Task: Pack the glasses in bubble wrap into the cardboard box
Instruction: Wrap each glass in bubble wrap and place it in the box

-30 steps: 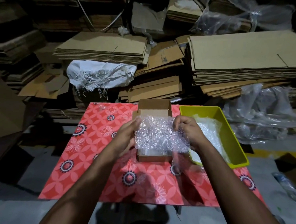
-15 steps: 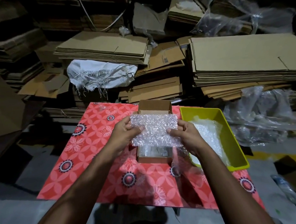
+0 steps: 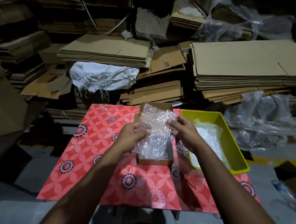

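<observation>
Two hands: left hand (image 3: 133, 134) and right hand (image 3: 182, 129) each pinch a side of the bubble wrap (image 3: 154, 137), fingers curled on it.
One tablecloth (image 3: 92, 143): red, floral, under everything.
One yellow bin (image 3: 233, 143): right of the box, more wrap inside.
One cardboard box (image 3: 155, 161): open, centre, directly below the wrap.
Glasses: likely inside the wrap; cannot tell count.
Step advice: keep both edges taut, fold round evenly, lower it straight into the box.
</observation>
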The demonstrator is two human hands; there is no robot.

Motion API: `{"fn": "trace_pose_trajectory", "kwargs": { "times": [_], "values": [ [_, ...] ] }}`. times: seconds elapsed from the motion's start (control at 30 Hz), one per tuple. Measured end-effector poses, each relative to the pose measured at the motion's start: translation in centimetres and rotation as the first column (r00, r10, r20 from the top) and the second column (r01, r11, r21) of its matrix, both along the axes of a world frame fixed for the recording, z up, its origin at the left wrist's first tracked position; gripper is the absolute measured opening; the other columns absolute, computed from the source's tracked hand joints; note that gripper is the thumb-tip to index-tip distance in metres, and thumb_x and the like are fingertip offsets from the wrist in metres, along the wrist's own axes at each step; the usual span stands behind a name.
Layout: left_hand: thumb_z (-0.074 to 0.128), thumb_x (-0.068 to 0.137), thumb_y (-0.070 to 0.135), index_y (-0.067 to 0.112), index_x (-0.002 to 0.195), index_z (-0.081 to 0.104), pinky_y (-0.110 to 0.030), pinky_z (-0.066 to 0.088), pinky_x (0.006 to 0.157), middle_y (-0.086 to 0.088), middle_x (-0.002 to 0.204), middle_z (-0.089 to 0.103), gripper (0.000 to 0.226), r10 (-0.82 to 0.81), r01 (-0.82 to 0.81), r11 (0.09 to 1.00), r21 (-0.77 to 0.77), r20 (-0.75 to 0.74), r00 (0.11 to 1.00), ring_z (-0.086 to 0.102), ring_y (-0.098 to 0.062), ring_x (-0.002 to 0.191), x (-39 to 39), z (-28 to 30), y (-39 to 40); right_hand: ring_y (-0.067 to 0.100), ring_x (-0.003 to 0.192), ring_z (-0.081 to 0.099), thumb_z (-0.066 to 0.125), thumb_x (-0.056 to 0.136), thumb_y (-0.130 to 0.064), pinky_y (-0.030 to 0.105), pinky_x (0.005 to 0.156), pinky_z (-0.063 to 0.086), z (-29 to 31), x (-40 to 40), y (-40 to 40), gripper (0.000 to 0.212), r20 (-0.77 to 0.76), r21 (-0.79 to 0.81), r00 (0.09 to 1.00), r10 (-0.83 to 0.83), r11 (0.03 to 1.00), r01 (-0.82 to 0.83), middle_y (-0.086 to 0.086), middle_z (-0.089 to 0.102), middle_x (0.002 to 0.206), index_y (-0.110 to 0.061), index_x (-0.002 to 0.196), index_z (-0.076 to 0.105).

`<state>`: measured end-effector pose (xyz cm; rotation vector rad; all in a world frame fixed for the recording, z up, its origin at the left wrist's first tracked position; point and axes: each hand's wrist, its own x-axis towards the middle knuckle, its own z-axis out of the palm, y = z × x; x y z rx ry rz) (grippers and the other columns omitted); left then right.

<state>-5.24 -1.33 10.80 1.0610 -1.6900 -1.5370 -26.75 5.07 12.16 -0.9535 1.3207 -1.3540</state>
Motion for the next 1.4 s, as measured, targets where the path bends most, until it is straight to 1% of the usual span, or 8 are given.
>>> {"fn": "trace_pose_trajectory", "kwargs": {
  "times": [0.13,0.4,0.6,0.8,1.03,1.1,1.3,1.4],
  "values": [
    [0.079,0.083,0.027,-0.001,0.124,0.059,-0.032,0.055,0.095,-0.015,0.12,0.068,0.053,0.081,-0.075,0.993,0.087,-0.074,0.994,0.067,-0.019,0.11,-0.1,-0.8,0.6,0.012,0.078,0.064,0.075,0.084,-0.031,0.028,0.065,0.053,-1.3,1.2,1.6,0.018,-0.131,0.089,0.976,0.175,0.982,-0.164,0.006,0.069,0.088,-0.016,0.088,0.067],
    [0.069,0.093,0.018,0.01,0.093,0.073,-0.027,0.034,0.052,-0.008,0.075,0.06,0.009,0.147,-0.12,0.984,0.134,-0.217,0.965,0.043,-0.022,0.061,0.5,-1.1,0.7,0.01,0.058,0.047,0.066,0.093,0.0,0.022,0.055,0.042,-1.7,1.1,1.4,0.018,-0.102,-0.059,0.994,0.044,0.997,-0.05,0.004,0.052,0.066,-0.013,0.103,0.074],
    [0.058,0.094,-0.005,0.009,0.092,0.075,-0.037,0.05,0.069,-0.016,0.094,0.07,0.023,0.14,-0.105,0.987,0.125,-0.315,0.939,0.057,-0.031,0.081,0.9,-0.5,0.3,0.0,0.08,0.069,0.043,0.088,0.023,0.014,0.073,0.051,-0.7,1.7,1.5,0.037,-0.105,-0.106,0.994,-0.016,0.994,0.005,0.0,0.074,0.089,0.002,0.092,0.073],
    [0.056,0.098,0.01,0.001,0.105,0.07,-0.035,0.053,0.08,-0.006,0.1,0.071,0.018,0.1,-0.035,0.985,0.17,-0.39,0.915,0.062,-0.018,0.093,1.4,-0.1,0.6,0.002,0.058,0.052,0.038,0.087,0.014,0.012,0.054,0.038,-0.5,1.8,1.5,0.049,-0.209,-0.162,0.978,-0.018,0.987,-0.017,0.003,0.075,0.092,-0.011,0.082,0.079],
    [0.071,0.084,-0.007,0.014,0.115,0.068,-0.02,0.051,0.07,-0.01,0.084,0.056,0.037,0.092,-0.07,0.994,0.078,-0.322,0.942,0.056,-0.013,0.078,1.4,-0.4,0.8,0.007,0.071,0.054,0.057,0.086,-0.049,0.032,0.054,0.056,-1.9,0.9,1.6,0.052,0.154,0.082,0.985,0.082,0.992,-0.095,-0.004,0.05,0.086,-0.019,0.128,0.063],
    [0.071,0.085,-0.006,0.014,0.125,0.063,-0.015,0.049,0.065,0.003,0.07,0.059,0.046,0.101,-0.081,0.994,0.079,-0.289,0.952,0.056,-0.003,0.066,1.3,-0.5,0.8,0.019,0.092,0.068,0.071,0.086,-0.036,0.035,0.057,0.059,-2.3,1.2,1.9,0.05,0.044,0.138,0.985,0.166,0.976,-0.17,0.004,0.058,0.103,-0.005,0.124,0.059],
    [0.069,0.088,-0.004,-0.001,0.118,0.064,-0.022,0.053,0.068,0.007,0.07,0.072,0.031,0.018,0.006,0.994,0.11,-0.211,0.977,0.066,-0.004,0.065,1.4,-0.3,1.3,0.02,0.055,0.067,0.065,0.095,-0.004,0.029,0.054,0.056,-2.2,1.0,2.2,0.002,-0.013,0.047,0.991,0.136,0.99,-0.135,0.004,0.059,0.076,-0.005,0.094,0.064],
    [0.071,0.084,-0.007,0.006,0.101,0.074,-0.033,0.059,0.075,-0.01,0.09,0.076,0.022,0.033,-0.022,0.998,0.064,-0.181,0.983,0.07,-0.022,0.082,1.6,-0.3,0.8,0.019,0.055,0.063,0.058,0.092,0.011,0.028,0.055,0.056,-2.2,0.5,2.2,0.025,0.01,0.031,0.993,0.121,0.992,-0.121,0.011,0.068,0.089,-0.005,0.105,0.072]
  ]
}}
